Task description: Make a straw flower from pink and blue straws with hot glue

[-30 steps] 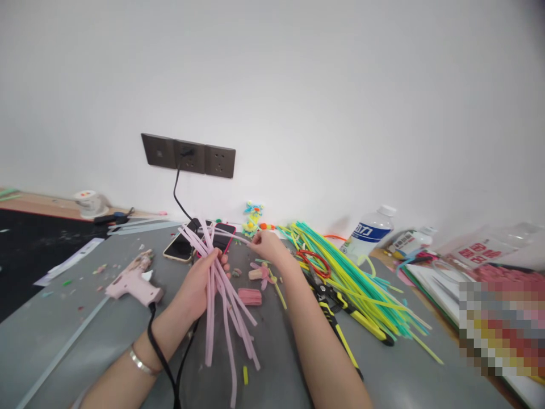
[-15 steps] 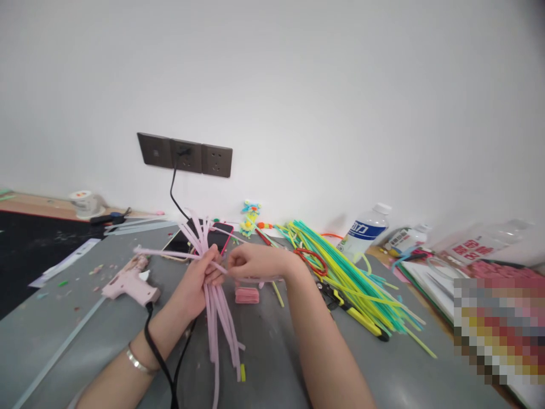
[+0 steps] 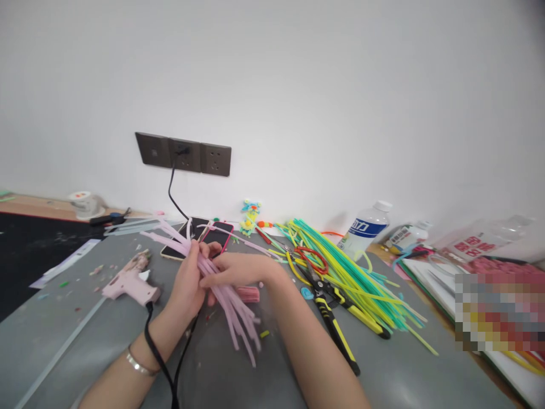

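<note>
A bundle of lilac pipe cleaners [image 3: 234, 309] slants across the middle of the desk, its lower ends fanned out toward me. My left hand [image 3: 187, 287] wraps around the bundle near its upper part, fingers closed. From the right, my right hand [image 3: 240, 268] lies on the same bundle just below, with thumb and fingers closed around the stems; its far fingertips are hidden. Behind the bundle, a small pink block [image 3: 249, 293] is partly covered. A short yellow-green piece [image 3: 264, 334] rests by the lower ends.
A pink glue gun [image 3: 131, 284] with a black cord lies on the left. Yellow-and-black pliers [image 3: 330, 318], red-handled scissors [image 3: 313, 258] and many yellow and green pipe cleaners [image 3: 353, 278] lie on the right. Phones [image 3: 219, 236] and a water bottle [image 3: 366, 230] are farther back.
My right hand has moved left and down onto the bundle, from the single strand it was pinching. The bundle's lower ends have swung right, and its upper ends lean left.
</note>
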`<state>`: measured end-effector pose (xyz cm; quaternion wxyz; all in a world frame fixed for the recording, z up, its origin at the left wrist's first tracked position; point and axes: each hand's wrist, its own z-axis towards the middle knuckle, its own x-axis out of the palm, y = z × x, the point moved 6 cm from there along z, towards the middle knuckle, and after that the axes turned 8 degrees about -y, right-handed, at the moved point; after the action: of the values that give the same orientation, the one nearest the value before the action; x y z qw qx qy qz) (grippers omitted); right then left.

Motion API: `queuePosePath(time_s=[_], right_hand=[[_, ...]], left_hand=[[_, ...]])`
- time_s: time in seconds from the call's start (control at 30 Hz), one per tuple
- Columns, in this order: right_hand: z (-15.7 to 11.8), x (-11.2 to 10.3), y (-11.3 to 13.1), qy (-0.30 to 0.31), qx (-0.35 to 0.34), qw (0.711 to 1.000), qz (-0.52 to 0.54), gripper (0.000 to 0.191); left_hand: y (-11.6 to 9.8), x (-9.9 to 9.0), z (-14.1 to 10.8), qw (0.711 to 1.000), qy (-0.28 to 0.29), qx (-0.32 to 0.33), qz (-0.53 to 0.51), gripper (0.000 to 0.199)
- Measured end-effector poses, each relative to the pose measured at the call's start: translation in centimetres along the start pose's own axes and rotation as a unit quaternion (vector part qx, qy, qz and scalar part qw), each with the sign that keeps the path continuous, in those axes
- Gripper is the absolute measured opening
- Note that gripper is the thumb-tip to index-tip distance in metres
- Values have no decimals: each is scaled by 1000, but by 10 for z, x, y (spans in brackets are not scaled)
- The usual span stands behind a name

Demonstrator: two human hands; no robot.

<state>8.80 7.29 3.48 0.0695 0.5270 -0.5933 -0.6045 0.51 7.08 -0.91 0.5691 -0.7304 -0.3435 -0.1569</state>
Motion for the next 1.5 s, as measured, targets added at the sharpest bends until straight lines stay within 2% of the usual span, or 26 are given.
queuePosePath(time_s=[0.1,0.17,0.23,0.33,0.43,0.6,0.7,0.77,0.83,0.9,1.0,1.1,1.3,1.43,1.5], right_hand=[[-1,3,2,28,2,990,138,26],[-6,-2,2,12,3,982,187,20],[-13,-13,2,-37,0,981,192,15],[-28,-32,-2,-106,23,986,123,15],[-44,-54,-8,-183,33,981,57,23],[-67,-91,-35,-340,18,933,118,33],[-73,-102,-62,-391,65,911,116,42],[-71,-102,-80,-390,110,908,106,48],[-65,-100,-91,-369,126,917,80,49],[-58,-98,-93,-352,103,929,47,46],[-47,-96,-90,-357,73,931,-18,41],[-37,-93,-93,-369,85,923,-73,33],[-29,-89,-113,-401,145,897,-118,27],[-33,-87,-118,-410,172,882,-155,47],[-33,-86,-117,-411,178,875,-184,46]], left_hand=[[1,3,-3,999,22,-23,-5,44],[-1,5,-3,999,47,-9,-8,43],[-5,4,-2,998,61,21,-20,43],[-9,1,2,996,48,57,-44,43],[-8,0,5,998,23,46,-46,41],[2,3,4,1000,23,-14,3,42],[5,1,3,999,21,-29,29,41],[5,-2,4,999,4,-36,35,40],[4,-4,4,999,-17,-37,36,39],[3,-4,4,998,-28,-36,35,38],[2,-2,4,998,-23,-37,39,38],[3,-1,3,998,-17,-41,47,39],[3,-1,2,998,-14,-44,50,40],[4,0,1,997,-15,-50,54,41],[4,0,1,997,-13,-52,57,42]])
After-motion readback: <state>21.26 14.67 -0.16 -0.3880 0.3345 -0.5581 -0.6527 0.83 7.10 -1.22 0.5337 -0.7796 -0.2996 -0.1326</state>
